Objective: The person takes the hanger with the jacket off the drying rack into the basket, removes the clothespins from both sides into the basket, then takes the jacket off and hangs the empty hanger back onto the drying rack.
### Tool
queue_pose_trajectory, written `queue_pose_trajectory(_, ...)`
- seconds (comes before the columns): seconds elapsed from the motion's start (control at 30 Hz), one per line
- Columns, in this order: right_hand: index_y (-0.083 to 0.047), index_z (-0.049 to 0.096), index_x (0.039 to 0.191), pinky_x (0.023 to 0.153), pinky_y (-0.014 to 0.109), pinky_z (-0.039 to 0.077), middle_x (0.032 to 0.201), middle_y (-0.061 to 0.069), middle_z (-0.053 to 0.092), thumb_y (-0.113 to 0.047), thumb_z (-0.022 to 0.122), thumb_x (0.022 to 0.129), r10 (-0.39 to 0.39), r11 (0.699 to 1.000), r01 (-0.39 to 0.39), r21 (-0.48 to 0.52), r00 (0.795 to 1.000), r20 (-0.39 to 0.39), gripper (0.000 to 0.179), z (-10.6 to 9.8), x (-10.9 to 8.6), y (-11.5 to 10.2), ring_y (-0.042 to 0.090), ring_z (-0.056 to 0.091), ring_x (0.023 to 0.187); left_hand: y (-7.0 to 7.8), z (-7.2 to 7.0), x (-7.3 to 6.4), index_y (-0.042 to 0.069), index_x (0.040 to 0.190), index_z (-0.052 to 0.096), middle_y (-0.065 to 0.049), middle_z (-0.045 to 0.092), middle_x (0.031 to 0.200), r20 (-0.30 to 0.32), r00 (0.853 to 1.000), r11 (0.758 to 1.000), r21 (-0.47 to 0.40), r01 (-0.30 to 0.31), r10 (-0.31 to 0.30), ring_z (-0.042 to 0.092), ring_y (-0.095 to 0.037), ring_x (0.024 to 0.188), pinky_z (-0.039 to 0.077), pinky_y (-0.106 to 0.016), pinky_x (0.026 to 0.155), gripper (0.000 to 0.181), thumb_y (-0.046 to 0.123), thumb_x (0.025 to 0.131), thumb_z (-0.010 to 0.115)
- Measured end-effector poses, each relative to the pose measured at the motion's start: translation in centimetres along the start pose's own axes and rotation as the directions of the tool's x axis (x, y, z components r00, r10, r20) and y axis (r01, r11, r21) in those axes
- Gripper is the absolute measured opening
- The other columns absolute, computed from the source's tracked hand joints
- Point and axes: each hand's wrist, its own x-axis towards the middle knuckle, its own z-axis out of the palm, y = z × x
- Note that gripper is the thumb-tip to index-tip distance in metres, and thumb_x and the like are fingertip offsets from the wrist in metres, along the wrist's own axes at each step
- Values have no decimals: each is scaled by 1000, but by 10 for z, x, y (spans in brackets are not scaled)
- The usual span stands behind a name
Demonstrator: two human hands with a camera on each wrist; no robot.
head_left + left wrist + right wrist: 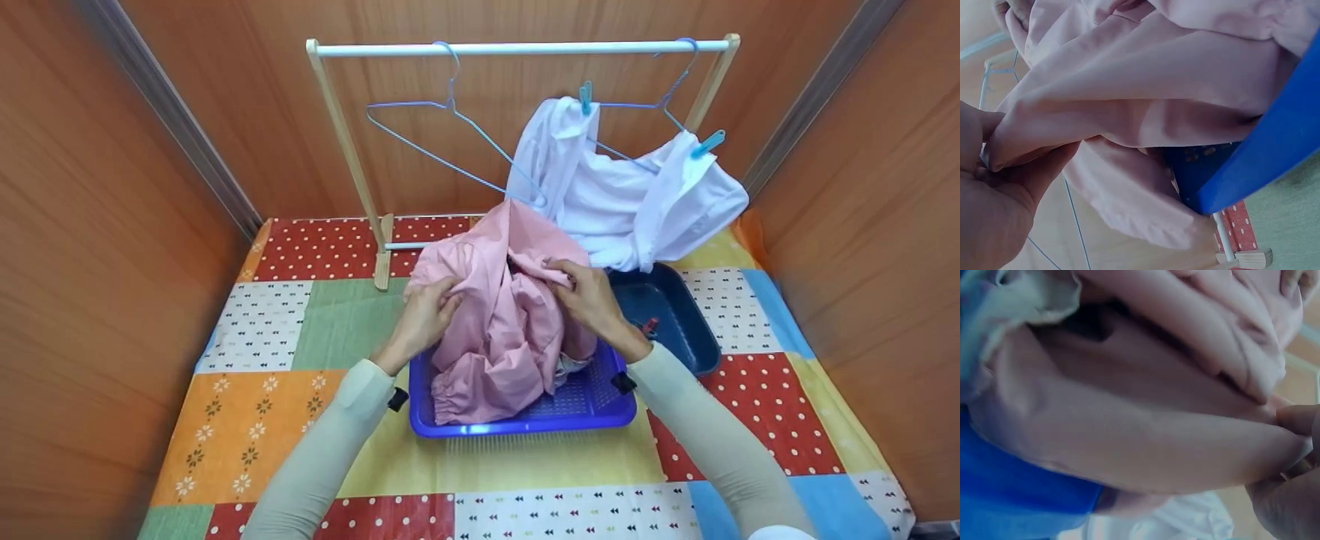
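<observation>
A pink garment [491,330] with gathered cuffs is lifted in folds above a blue plastic basket [525,427], its lower part lying inside. My left hand [426,319] pinches the cloth on its left side; the left wrist view shows the thumb and fingers of the left hand [1005,191] closed on a fold. On the other side my right hand [589,296] grips the cloth near an opening, and in the right wrist view the right hand [1292,478] pinches an edge. A pale patterned cloth [570,366] shows beneath the garment in the basket.
Behind stands a rack with a white bar [517,49]. A bare blue wire hanger [450,112] hangs at left; a white garment [607,195] hangs at right with teal clothespins [586,97]. A dark tray [675,322] holding a red clip sits right of the basket.
</observation>
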Motion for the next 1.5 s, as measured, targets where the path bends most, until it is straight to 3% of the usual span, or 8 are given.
queue_pose_trajectory(0.13,-10,73,105,89,46,54,106,8,75,-7,71,87,-61,998,61,-14,998,30,18,1,-19,-7,31,70,101,10,10,-10,0,112,69,-17,73,106,74,993,996,13,-92,91,71,-31,98,56,-43,89,23,5,90,66)
queue_pose_trajectory(0.3,-12,70,111,83,45,56,104,8,75,-10,68,91,-107,993,114,-40,983,148,20,1,-36,-15,28,71,95,17,18,-20,3,113,68,-13,74,102,170,975,986,61,-153,141,71,-28,95,57,-41,86,21,10,94,64)
queue_pose_trajectory(0.5,-13,58,132,94,46,52,120,7,69,-24,66,94,-106,981,163,-107,906,411,40,2,-58,-22,26,66,111,22,27,-38,8,120,63,-8,72,109,367,922,973,140,-183,121,69,-25,100,56,-41,90,27,20,96,62)
queue_pose_trajectory(0.67,-8,44,146,113,50,38,148,14,50,-36,58,98,-33,978,153,-141,783,622,58,5,-74,-26,33,46,137,23,37,-54,11,136,57,-11,56,142,547,837,964,213,-159,17,56,-30,129,45,-46,108,42,33,101,53)
queue_pose_trajectory(0.9,-7,35,151,121,48,27,160,15,31,-41,47,102,84,971,128,-203,609,788,61,10,-87,-26,32,29,148,23,49,-71,19,149,43,-5,39,157,729,662,956,285,-62,-175,38,-29,144,33,-48,117,54,48,105,31)
queue_pose_trajectory(1.03,-9,34,153,121,48,27,162,12,26,-47,44,102,108,961,151,-229,559,822,64,11,-90,-25,31,26,150,23,52,-77,18,151,39,-5,35,159,753,624,951,306,-54,-207,32,-26,148,28,-44,120,58,51,104,27)
queue_pose_trajectory(1.23,-12,34,153,120,48,26,162,11,27,-48,45,101,123,965,131,-227,540,833,64,8,-88,-26,31,27,149,23,49,-79,17,151,39,-6,33,160,753,626,955,293,-45,-202,30,-26,149,26,-44,121,61,54,103,29)
queue_pose_trajectory(1.5,-11,45,147,117,49,32,154,11,43,-38,51,101,57,985,95,-146,615,786,54,-5,-74,-28,32,40,143,28,32,-67,16,146,48,-9,46,152,674,733,970,227,-85,-94,45,-30,139,38,-48,114,52,45,102,44)
